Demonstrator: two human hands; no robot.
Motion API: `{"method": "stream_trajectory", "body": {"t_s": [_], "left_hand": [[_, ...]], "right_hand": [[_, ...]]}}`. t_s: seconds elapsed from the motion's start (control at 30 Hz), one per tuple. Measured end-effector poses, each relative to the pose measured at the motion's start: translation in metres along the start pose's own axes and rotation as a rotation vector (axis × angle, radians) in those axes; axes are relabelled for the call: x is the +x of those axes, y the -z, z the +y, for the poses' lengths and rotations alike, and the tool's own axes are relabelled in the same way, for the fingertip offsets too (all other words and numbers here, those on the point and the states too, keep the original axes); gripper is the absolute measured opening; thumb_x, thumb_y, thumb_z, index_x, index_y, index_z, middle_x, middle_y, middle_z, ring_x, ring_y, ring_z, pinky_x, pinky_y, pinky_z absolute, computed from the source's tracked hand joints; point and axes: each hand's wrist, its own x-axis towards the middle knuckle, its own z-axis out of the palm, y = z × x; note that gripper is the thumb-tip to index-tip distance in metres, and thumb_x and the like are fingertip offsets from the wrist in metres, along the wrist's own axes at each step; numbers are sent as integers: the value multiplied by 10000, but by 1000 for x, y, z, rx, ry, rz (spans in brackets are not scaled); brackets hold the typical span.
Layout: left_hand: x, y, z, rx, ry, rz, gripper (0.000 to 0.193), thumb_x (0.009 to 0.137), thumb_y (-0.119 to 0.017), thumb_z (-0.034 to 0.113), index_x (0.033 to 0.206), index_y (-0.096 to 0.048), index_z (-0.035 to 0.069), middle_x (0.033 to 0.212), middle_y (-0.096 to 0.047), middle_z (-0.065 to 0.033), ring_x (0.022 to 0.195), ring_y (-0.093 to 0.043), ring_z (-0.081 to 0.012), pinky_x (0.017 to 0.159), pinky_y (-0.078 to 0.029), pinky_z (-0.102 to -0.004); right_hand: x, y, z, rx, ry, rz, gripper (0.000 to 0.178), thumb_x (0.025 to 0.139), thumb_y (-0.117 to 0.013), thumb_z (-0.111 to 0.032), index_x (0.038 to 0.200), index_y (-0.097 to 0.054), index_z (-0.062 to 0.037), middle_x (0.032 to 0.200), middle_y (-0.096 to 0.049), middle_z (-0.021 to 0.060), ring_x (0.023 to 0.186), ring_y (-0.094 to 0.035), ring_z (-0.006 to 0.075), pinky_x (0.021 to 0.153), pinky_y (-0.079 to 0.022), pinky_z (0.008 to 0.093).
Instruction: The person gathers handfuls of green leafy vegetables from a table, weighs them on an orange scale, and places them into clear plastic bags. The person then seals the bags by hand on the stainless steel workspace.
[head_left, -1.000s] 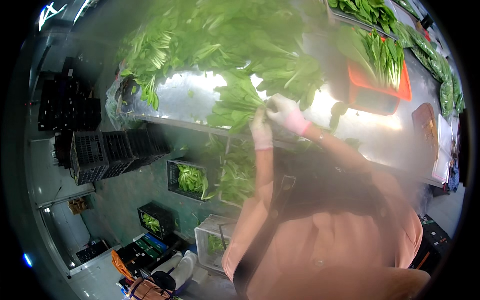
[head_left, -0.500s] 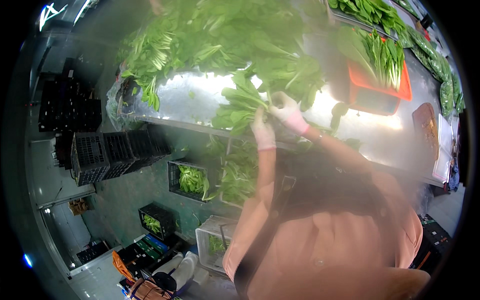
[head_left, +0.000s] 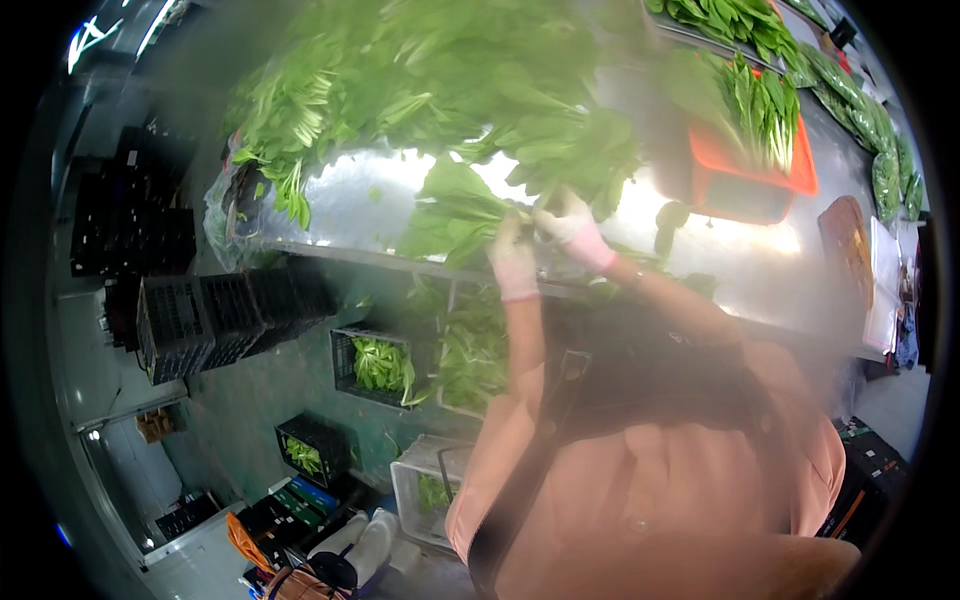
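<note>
My left hand (head_left: 514, 262), in a white and pink glove, is closed around the stem end of a leafy green (head_left: 452, 212), whose broad leaves spread to the left above the table's front edge. Close beside it, my right hand (head_left: 577, 232), gloved the same way, has its thumb and fingers pinched at the stem end. What lies between those fingertips is blurred. Just beyond both hands lies a large heap of leafy greens (head_left: 440, 70) on the shiny metal table (head_left: 350, 205).
An orange basket (head_left: 745, 195) with upright greens stands at the right. Below the table edge are a crate of leaves (head_left: 470, 360), black crates with greens (head_left: 375, 365) and a white bin (head_left: 425, 490). Stacked black crates (head_left: 200, 320) stand at the left. Bagged greens (head_left: 885, 180) lie far right.
My left hand has shifted slightly left, and the greens it holds have turned, their leaves fanning out more. My right hand has stayed nearly in place. The whole view has shifted slightly.
</note>
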Motion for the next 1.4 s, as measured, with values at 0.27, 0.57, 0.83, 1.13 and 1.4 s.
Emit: {"method": "stream_trajectory", "body": {"t_s": [0.27,0.57,0.83,1.13,1.4], "left_hand": [[13,34,40,-279,-170,285,219,904,-497,103,1065,-526,-43,1004,-537,-123,955,-532,-210,861,-519,-319],[5,61,47,-734,-34,-143,270,859,-544,28,1116,-488,-35,997,-569,-137,946,-558,-234,874,-509,-373],[6,34,13,-665,218,-132,319,832,-564,-12,1139,-476,-10,1004,-517,-91,953,-517,-201,869,-503,-385],[0,-1,-8,-270,247,-175,200,856,-562,29,1048,-532,-19,969,-570,-97,915,-566,-209,791,-526,-366],[-9,-16,-2,-333,198,-51,166,840,-586,4,990,-538,-47,881,-549,-90,806,-537,-163,725,-493,-295]], "right_hand": [[10,20,34,-377,5,-64,317,762,-546,-222,943,-502,35,754,-591,173,671,-584,223,606,-466,325],[64,58,20,-1387,355,-39,314,778,-614,-345,850,-540,-48,712,-593,146,661,-601,333,579,-467,419],[44,91,-4,-1198,265,124,301,820,-547,-269,993,-493,-28,801,-610,199,710,-611,333,618,-480,423],[25,104,-20,347,-50,43,517,880,-487,-102,1338,-282,23,1056,-540,80,739,-530,100,665,-453,228],[19,74,-21,92,-76,-64,407,868,-533,-142,1220,-409,21,983,-567,57,763,-550,86,686,-460,212]]}}
